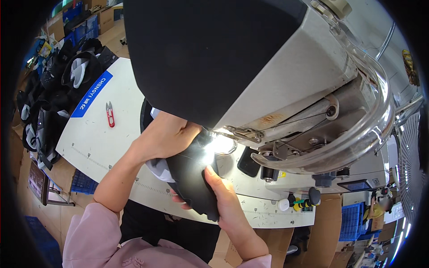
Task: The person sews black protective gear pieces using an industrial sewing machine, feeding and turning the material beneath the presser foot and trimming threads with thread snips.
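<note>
Black shoe upper [193, 178] tilted beneath sewing machine [286, 85].

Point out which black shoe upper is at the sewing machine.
The black shoe upper gripped by the left hand and right hand; the other uppers lie piled at the table's far left.

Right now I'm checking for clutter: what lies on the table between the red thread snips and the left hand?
Head view: only bare white tabletop lies between the red thread snips and the left hand, which holds the black shoe piece.

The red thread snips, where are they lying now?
In the head view, the red thread snips lie on the white table, to the person's left, beside the blue label strip.
</note>
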`<state>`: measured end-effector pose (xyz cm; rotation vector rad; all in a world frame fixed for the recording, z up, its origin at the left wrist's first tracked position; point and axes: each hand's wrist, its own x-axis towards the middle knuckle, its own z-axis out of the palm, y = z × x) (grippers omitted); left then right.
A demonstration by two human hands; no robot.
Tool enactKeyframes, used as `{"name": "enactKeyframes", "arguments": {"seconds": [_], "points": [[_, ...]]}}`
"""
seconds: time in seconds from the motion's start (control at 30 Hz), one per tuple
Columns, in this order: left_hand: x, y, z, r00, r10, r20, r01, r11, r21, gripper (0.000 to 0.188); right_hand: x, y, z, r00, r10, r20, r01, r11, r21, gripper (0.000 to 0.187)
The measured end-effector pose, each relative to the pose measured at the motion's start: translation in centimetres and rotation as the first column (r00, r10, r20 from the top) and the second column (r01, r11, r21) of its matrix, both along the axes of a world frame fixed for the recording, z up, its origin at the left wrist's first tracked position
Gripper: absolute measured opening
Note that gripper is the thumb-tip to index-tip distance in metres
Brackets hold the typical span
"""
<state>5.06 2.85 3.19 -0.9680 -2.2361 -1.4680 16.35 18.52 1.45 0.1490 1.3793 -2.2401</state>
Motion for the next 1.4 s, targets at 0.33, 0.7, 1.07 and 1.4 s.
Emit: {"name": "enactKeyframes", "arguments": {"seconds": [0.33,0.7,1.07,1.4], "points": [[-0.3,-0.1,0.0,0.998,-0.009,0.068,0.011,1.0,-0.019,0.011,-0.3,-0.2,0.2,0.999,-0.014,0.036,0.014,1.0,-0.017,0.055],[-1.1,-0.2,-0.7,0.997,-0.068,0.035,0.064,0.994,0.088,0.013,-0.9,0.5,0.5,0.992,-0.056,0.115,0.056,0.998,0.0,0.056],[0.2,-0.7,0.4,0.972,-0.072,0.222,0.053,0.994,0.094,0.009,-0.9,0.4,0.4,1.0,-0.002,-0.007,0.002,0.999,-0.035,0.057],[3.4,-6.2,0.4,0.977,-0.105,-0.187,0.098,0.994,-0.045,0.016,-1.0,-0.5,-1.8,0.982,0.069,-0.174,-0.01,0.947,0.321,0.071]]}}
